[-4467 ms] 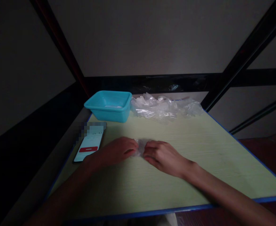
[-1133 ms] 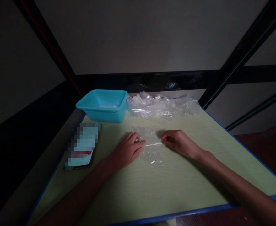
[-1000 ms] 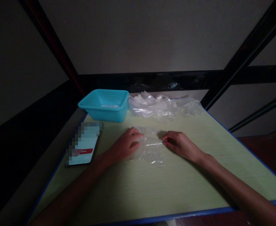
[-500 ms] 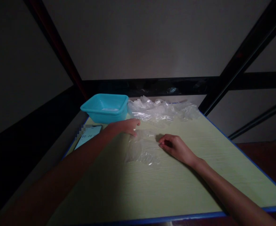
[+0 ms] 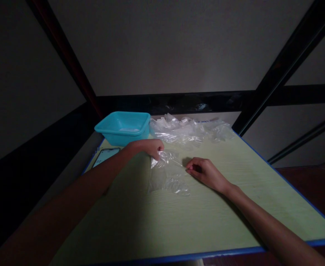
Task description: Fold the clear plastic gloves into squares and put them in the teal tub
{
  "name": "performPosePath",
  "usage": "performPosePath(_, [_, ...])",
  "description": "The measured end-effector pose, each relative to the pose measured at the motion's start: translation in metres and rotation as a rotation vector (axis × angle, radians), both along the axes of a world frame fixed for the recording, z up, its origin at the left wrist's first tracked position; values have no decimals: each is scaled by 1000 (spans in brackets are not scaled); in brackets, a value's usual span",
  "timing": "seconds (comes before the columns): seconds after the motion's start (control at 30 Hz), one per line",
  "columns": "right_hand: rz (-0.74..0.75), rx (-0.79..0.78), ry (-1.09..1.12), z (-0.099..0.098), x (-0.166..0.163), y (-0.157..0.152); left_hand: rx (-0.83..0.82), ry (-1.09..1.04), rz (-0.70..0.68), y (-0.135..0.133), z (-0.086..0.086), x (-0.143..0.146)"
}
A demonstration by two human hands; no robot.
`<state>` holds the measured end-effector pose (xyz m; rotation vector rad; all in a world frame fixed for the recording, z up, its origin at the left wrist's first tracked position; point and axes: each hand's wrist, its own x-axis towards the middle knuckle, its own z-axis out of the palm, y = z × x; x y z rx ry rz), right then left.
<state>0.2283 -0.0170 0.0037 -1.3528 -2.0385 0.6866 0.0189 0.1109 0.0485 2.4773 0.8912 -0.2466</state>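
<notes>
The left hand (image 5: pixel 153 147), its fingers curled in, pinches the far left corner of a clear plastic bag (image 5: pixel 168 175), which lies flat around the middle of the table (image 5: pixel 220 225), while the right hand (image 5: pixel 203 171) has thumb and fingertips pressed together on the bag's right edge. At the table's far left corner sits a blue basin (image 5: pixel 120 137), with a heap of crumpled plastic (image 5: pixel 179 130) beside it along the far edge; near the left edge lies a phone (image 5: pixel 104 155), partly hidden under the left forearm.
</notes>
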Motion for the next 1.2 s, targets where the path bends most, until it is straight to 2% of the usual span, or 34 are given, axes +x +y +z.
performPosePath(0.2, [-11, 37, -16, -1, 1, 1, 55, -102, -9, -12, 8, -1])
performPosePath(0.5, [-29, 43, -29, -3, 2, 1, 227, -218, 29, -36, 15, -11])
performPosePath(0.73, [4, 93, -54, -1, 3, 0, 380, -264, 112, -60, 6, -21])
performPosePath(0.9, [92, 176, -96, -2, 6, -2, 509, -287, 92, -85, -3, -32])
performPosePath(1.2, [212, 416, -385, -5, 12, -4, 600, -292, 72, -104, -18, -41])
